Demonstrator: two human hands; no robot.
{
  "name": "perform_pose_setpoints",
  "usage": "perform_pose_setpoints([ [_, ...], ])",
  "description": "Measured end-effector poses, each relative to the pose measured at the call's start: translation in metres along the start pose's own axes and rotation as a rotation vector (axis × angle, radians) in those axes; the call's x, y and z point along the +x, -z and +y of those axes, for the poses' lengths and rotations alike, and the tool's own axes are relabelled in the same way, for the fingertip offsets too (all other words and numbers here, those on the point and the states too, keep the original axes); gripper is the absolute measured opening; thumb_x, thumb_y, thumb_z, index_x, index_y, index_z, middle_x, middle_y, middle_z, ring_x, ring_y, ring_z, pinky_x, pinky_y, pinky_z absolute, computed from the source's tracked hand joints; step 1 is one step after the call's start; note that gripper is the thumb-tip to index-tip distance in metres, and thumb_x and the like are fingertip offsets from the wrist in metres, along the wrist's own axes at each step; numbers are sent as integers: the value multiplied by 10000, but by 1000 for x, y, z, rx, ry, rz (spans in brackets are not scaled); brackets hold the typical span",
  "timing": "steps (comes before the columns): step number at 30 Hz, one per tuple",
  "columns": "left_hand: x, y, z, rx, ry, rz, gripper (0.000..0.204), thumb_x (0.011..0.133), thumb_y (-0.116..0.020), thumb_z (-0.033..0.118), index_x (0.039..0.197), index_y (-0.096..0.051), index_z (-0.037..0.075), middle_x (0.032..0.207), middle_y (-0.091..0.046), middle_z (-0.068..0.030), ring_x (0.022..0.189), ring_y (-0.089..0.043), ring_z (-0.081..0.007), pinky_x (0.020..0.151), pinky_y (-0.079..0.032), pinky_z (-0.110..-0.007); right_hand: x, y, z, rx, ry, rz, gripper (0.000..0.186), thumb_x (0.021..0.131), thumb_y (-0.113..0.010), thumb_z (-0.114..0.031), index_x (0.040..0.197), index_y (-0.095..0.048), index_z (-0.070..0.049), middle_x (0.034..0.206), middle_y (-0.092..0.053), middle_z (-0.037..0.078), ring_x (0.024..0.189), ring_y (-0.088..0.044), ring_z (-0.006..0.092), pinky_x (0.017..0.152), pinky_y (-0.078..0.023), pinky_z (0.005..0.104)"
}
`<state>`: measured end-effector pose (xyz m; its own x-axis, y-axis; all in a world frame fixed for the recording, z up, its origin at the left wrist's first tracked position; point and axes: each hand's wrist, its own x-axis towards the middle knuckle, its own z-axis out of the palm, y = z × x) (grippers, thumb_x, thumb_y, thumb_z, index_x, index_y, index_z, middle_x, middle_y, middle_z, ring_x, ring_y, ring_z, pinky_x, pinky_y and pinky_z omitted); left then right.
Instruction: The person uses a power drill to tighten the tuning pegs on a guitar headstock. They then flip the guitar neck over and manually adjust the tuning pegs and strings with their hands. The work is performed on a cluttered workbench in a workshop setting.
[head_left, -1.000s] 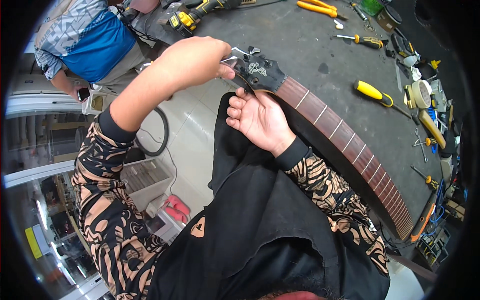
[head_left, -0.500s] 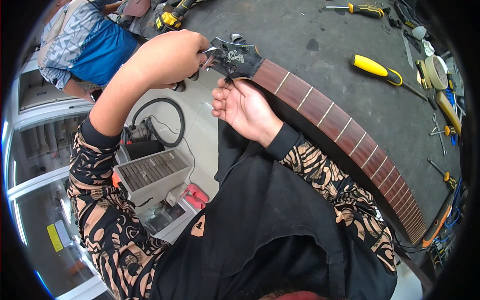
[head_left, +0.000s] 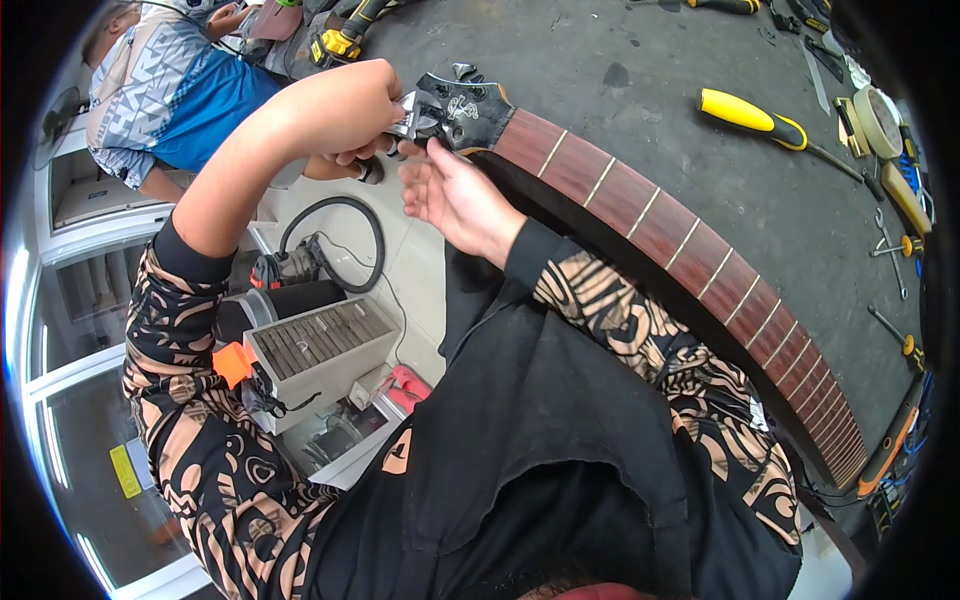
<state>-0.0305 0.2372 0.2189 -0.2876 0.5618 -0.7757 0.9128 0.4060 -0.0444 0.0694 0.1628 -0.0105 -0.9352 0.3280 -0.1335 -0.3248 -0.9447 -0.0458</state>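
Observation:
A guitar neck with a reddish-brown fretboard (head_left: 655, 215) lies diagonally along the bench edge, its black headstock (head_left: 485, 118) at the upper left. My left hand (head_left: 350, 108) is closed around a silver adjustable wrench (head_left: 407, 115), whose jaw end sits at the headstock's near left edge. Its handle is hidden in my fist. Below that edge, my right hand (head_left: 455, 195) is palm up with fingers loosely curled and apart. The thumb reaches toward a dark peg beside the wrench; whether it touches cannot be made out. Small metal posts stand on the headstock.
A yellow-handled screwdriver (head_left: 755, 120) lies on the dark bench (head_left: 640, 110). Spanners, tape and other tools crowd its right side. A yellow-and-black power tool (head_left: 338, 45) sits at the far left, near another person (head_left: 190, 90). A vacuum hose (head_left: 375, 225) and box (head_left: 320, 345) stand on the floor.
The wrench's head now shows plainly at the headstock edge. My right hand has shifted left, and its fingers have loosened from their pinch at the headstock. The whole view has shifted slightly.

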Motion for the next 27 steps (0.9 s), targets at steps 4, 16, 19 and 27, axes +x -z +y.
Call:
perform_pose_setpoints([
  [4, 1, 0, -10, -45, -37, -3, 235, 1081, -558, 129, 1089, -695, -62, 683, -677, -90, 537, -662, -168, 507, -546, -358, 8, -3, 1, -13, 40, 22, 437, 1214, -377, -456, 1349, -615, -116, 1108, -683, 21, 923, -632, 167, 881, -524, 362],
  [16, -4, -5, -45, 532, -561, 422, 722, 739, -940, 152, 1415, -690, 126, 916, -761, -134, 883, -758, -362, 801, -611, -451, -43, -14, -10, 149, 80, -5, 365, 1213, -334, -387, 1059, -545, -133, 899, -525, 8, 857, -538, 191, 859, -475, 375],
  [19, -7, -7, -44, 678, -584, 426, 814, 694, -959, 139, 1459, -680, 143, 948, -761, -137, 914, -766, -358, 807, -614, -462, -42, -17, -13, 175, 78, -36, 378, 1219, -303, -390, 1035, -519, -140, 893, -507, 8, 853, -513, 193, 865, -460, 374],
  [27, 3, -12, -51, 748, -715, 481, 909, 638, -975, 312, 1490, -702, 147, 857, -687, -96, 866, -726, -317, 811, -592, -433, -43, -19, -15, 175, 85, -32, 385, 1221, -294, -407, 1023, -501, -150, 889, -500, 11, 845, -506, 193, 864, -459, 374],
])
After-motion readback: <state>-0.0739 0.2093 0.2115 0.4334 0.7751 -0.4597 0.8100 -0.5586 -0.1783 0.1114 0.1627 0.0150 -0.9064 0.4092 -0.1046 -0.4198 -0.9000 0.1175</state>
